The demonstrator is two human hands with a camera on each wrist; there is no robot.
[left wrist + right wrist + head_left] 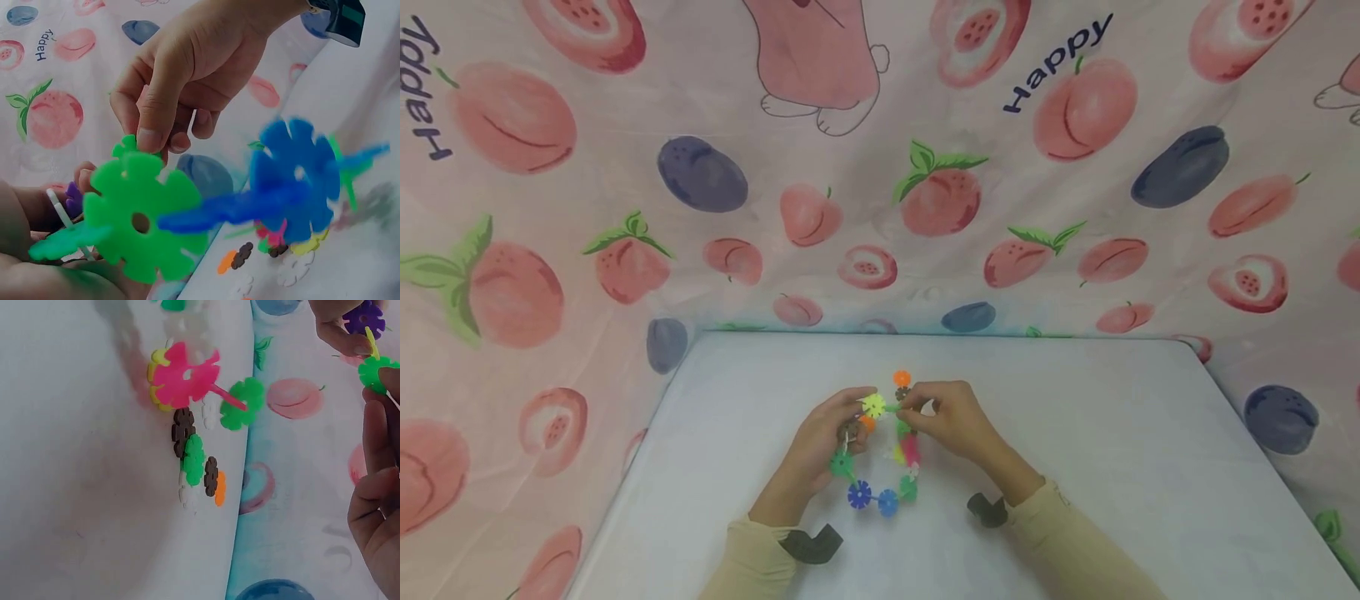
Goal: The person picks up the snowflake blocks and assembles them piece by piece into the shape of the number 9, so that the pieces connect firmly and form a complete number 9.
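Observation:
My left hand (pixel 811 442) grips a chain of slotted plastic snowflake discs. A yellow disc (pixel 874 406) shows at its fingertips, and in the right wrist view a purple disc (pixel 364 319) sits beside them. Between thumb and finger, my right hand (pixel 955 417) pinches a green disc (pixel 375 374), joined to the edge-on yellow disc. From the left hand the chain hangs toward the person through a green disc (pixel 140 219), a blue disc (pixel 297 181) and other blue and green ones. The left palm partly hides a white disc (pixel 59 209).
Loose discs lie on the white table (pixel 715 400) beyond and under the chain: an orange disc (pixel 902 379), dark brown disc (pixel 183 431), pink disc (pixel 187 375), and white and yellow ones. A fruit-print cloth (pixel 865 167) stands behind the table. Dark bands (pixel 811 544) sit at the wrists.

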